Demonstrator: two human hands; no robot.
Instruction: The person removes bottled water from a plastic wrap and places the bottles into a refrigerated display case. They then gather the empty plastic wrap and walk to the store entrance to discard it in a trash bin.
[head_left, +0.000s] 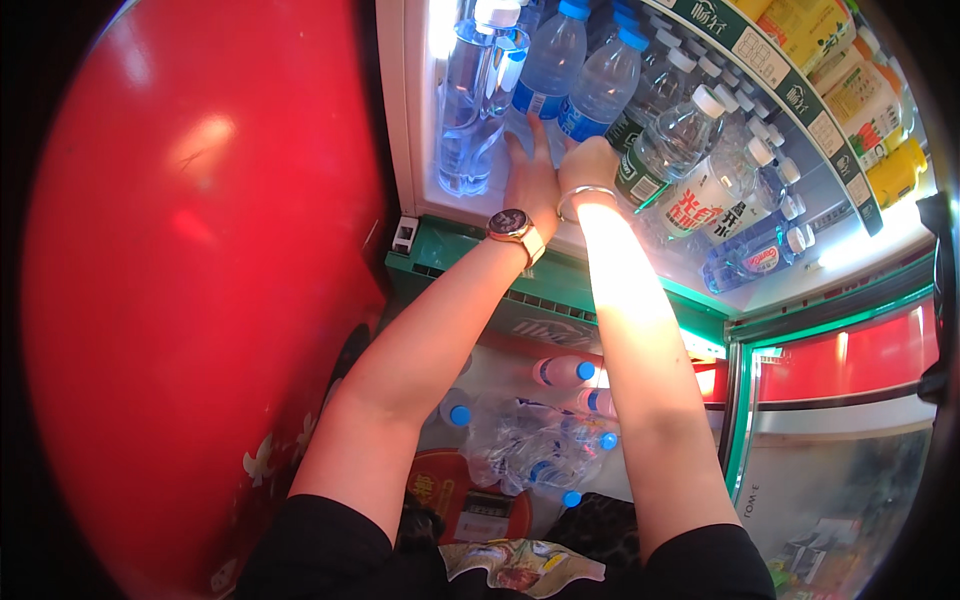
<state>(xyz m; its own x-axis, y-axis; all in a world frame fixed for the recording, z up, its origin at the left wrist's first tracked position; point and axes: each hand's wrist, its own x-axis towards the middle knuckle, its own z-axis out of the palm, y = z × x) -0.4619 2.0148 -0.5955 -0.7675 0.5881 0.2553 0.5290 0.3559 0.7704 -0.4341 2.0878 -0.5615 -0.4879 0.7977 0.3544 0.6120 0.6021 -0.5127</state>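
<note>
Both of my hands reach into a lit drinks refrigerator, at its lower shelf (501, 196). My left hand (531, 176), with a watch at the wrist, has its fingers spread. One fingertip overlaps the base of a blue-labelled water bottle (553, 60); contact is unclear. Left of it stands a large clear bottle (480, 105) with a white cap. My right hand (589, 163), wearing a bangle, is curled just below a second blue-labelled bottle (604, 86). Its fingertips are hidden, so a grip cannot be made out. A green-labelled bottle (667, 146) is close on its right.
Rows of white-capped bottles (709, 199) fill the shelf's right side. Above, a price-tag rail (765, 60) fronts yellow drinks (806, 34). Below are a plastic-wrapped bottle pack (525, 442) and loose bottles (564, 371). A glass door (832, 450) stands right, a red panel (202, 262) left.
</note>
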